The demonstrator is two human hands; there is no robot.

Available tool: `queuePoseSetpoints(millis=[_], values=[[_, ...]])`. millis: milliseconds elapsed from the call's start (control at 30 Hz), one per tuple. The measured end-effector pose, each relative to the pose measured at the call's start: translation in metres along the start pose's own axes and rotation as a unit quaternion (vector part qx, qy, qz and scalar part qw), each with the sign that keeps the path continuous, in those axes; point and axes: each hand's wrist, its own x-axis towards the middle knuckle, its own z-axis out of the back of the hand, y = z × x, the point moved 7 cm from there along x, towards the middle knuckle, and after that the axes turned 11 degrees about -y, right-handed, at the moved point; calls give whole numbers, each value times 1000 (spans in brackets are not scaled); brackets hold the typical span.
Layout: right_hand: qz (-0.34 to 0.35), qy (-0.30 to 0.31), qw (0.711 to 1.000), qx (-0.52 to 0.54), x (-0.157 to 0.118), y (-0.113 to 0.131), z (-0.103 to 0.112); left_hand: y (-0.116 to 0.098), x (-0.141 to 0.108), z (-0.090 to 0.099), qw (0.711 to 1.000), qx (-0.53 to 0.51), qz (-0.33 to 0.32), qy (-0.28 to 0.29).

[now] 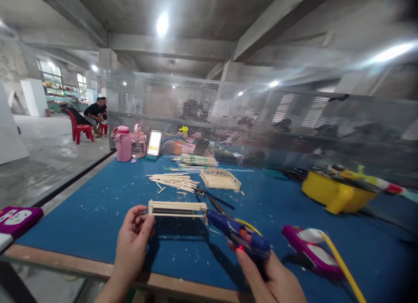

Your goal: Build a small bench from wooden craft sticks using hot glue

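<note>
My left hand pinches the left end of a small frame of pale wooden sticks and holds it above the blue table. In my right hand is a dark blue glue gun, its nozzle at the frame's right end. Whether the nozzle touches the wood I cannot tell. Just behind lies a pair of pliers or cutters with dark handles. Loose wooden sticks are spread beyond the frame, beside a small wooden tray with a railing.
A bundle of sticks lies farther back, before a perforated metal screen. Pink jugs and a phone stand back left. At right are a yellow pot and a purple-and-white device with a yellow strip.
</note>
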Motion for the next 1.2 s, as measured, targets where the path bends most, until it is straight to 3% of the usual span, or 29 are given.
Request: queuePoseSetpoints(millis=[267,533,833,1200], values=[[22,24,999,-8,-2,17,-7,0,0,1,1000,22,-12,12],[21,-16,999,-31,-3,2,4,0,0,2,999,32,-14,8],[16,1,1000,-22,-1,14,-3,-1,0,1,999,43,-27,16],[-6,-54,998,-27,4,0,10,0,0,0,999,31,-15,14]])
